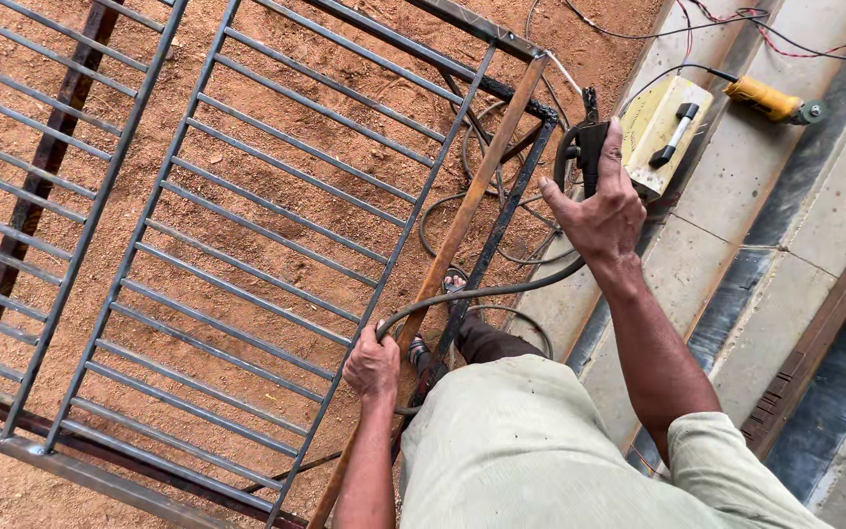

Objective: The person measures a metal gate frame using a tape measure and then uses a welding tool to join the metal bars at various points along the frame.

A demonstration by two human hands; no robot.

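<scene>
Right hand (pixel 594 211) grips a black electrode holder (pixel 580 152) beside the cream welding machine (pixel 660 132); left hand (pixel 372 364) clenches the rusty bar (pixel 462 225) and dark cable (pixel 501 289). Grey metal grille (pixel 247 225) runs off-frame; the person's foot is mostly hidden.

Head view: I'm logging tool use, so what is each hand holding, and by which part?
The right hand grips a black welding holder by its handle. The left hand grasps the grey cable near the rusty bar.

Outdoor welding yard: steel grille (pixel 247 225), welding machine (pixel 663 122), angle grinder (pixel 771 101).
</scene>
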